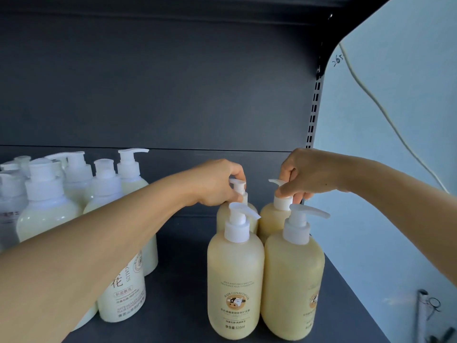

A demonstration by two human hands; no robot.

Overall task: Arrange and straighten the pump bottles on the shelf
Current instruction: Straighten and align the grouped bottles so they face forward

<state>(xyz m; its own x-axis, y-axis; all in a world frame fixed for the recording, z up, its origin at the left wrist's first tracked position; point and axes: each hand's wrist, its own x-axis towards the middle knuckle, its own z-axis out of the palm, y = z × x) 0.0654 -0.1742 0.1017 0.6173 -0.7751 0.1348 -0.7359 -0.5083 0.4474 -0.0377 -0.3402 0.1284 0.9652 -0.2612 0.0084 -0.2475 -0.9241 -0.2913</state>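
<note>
On the dark shelf (178, 268) a block of yellow pump bottles stands at the right: two in front, the left one (235, 280) and the right one (293, 280), and two behind. My left hand (217, 181) pinches the white pump head of the rear left bottle (222, 216). My right hand (304, 174) grips the pump head of the rear right bottle (272, 219). Both front pumps point right. A group of several paler pump bottles (47, 209) stands at the left, partly hidden by my left forearm.
The shelf's dark back panel (160, 95) rises behind the bottles. A slotted upright (314, 107) marks the shelf's right end, with a pale wall (395, 144) and a thin cable beyond it. A gap of bare shelf separates the two bottle groups.
</note>
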